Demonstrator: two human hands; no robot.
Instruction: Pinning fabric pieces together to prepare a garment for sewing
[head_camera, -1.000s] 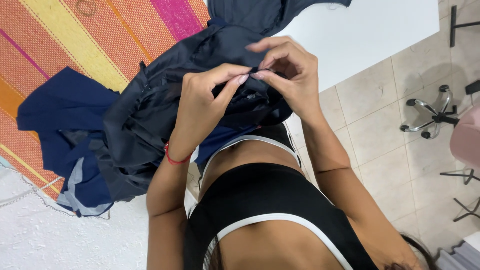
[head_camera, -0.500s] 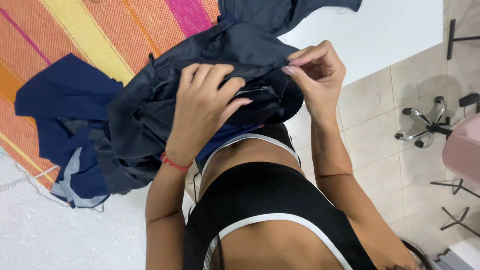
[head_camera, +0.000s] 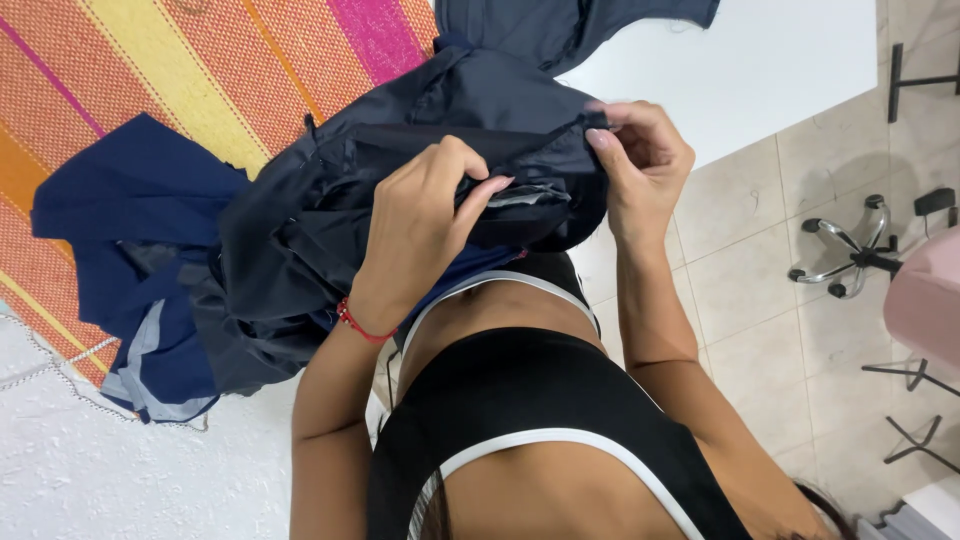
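At frame centre, the left hand (head_camera: 425, 225) clutches one crumpled black fabric garment (head_camera: 330, 230). The right hand (head_camera: 640, 165) pinches its upper-right edge. One navy blue cloth (head_camera: 120, 220) lies left.

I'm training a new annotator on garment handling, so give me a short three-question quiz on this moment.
1. True or false: both hands grip the black garment.
2. Which hand pinches the garment's edge with its fingertips: the left hand or the right hand?
3. What lies on the striped cloth beside the black garment? A) navy garment B) a towel C) shoes

Key: 1 true; 2 right hand; 3 A.
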